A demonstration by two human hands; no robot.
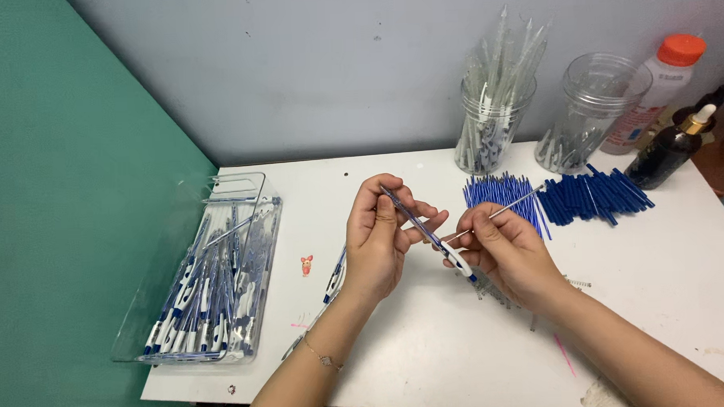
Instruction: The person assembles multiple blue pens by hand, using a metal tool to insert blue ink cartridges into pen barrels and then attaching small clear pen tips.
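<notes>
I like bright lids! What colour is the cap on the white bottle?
Orange; the cap shows best in the head view.

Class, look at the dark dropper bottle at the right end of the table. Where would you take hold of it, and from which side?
Grip the dark dropper bottle around its wide body, not the narrow neck and cap. Come from the front right: it leans tilted, jars stand behind and left, and blue pieces lie at its base.
</notes>
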